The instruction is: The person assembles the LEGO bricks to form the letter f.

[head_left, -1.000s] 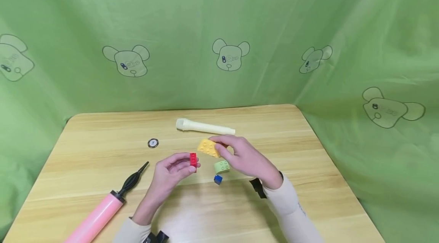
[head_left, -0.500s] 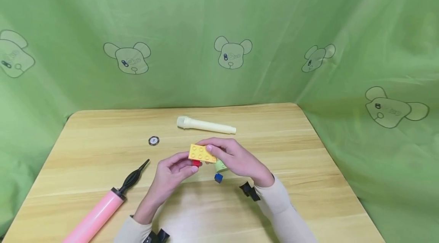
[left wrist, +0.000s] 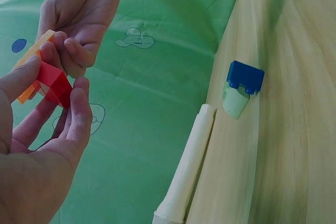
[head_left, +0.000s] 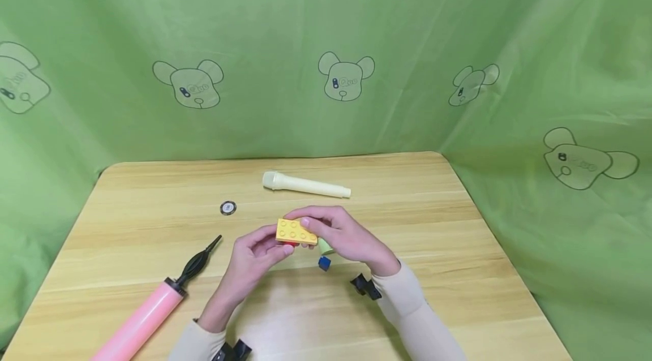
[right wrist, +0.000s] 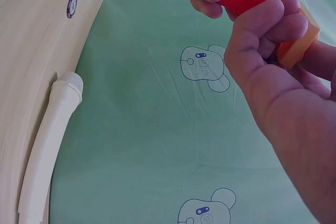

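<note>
My left hand (head_left: 251, 262) pinches a red toy brick (left wrist: 54, 83) between thumb and fingers, above the table. A yellow studded brick (head_left: 294, 231) lies across the top of the red one, and my right hand (head_left: 342, 235) grips it with the thumb on its studded face. In the head view the yellow brick covers most of the red one. Both wrist views show the two bricks against each other; whether their studs are locked I cannot tell. On the table below, a blue brick (head_left: 324, 263) sits beside a light green brick (head_left: 325, 246), which my right hand partly hides.
A cream microphone (head_left: 307, 185) lies across the back of the wooden table (head_left: 433, 225). Left of it is a dark-rimmed round chip (head_left: 228, 207). A pink hand pump (head_left: 148, 316) with a black nozzle lies at the front left. Green curtain (head_left: 265, 21) surrounds the table.
My right hand has come left and slightly down, bringing the yellow brick from beside the red brick to over it. The left hand has stayed nearly in place.
</note>
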`<state>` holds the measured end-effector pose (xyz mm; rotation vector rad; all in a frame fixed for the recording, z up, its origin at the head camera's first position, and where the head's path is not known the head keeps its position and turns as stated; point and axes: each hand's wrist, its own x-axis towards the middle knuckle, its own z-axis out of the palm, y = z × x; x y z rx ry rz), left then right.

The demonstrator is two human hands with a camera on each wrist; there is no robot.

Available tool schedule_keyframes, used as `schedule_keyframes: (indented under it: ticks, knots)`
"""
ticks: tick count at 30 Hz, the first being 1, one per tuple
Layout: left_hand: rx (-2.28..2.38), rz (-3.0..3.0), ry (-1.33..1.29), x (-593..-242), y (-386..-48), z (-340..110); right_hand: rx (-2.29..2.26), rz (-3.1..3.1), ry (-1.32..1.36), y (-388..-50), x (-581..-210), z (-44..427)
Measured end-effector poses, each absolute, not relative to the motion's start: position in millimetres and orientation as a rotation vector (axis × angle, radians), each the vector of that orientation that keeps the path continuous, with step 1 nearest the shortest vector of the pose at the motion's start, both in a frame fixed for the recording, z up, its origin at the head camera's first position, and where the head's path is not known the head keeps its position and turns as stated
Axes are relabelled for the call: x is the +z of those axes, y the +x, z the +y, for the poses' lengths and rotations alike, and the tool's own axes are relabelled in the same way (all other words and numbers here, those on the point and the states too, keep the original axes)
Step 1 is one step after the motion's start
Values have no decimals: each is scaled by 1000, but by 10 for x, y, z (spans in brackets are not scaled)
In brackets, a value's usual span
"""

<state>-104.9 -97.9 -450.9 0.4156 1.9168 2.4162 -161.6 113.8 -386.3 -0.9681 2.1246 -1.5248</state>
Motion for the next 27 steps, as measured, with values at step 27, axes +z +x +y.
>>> schedule_keyframes:
  ticks: [27]
  knots:
    - [2467,1868,375,-4540,-1028,-948,-1551,2100,-747,-1577,-3877,1128]
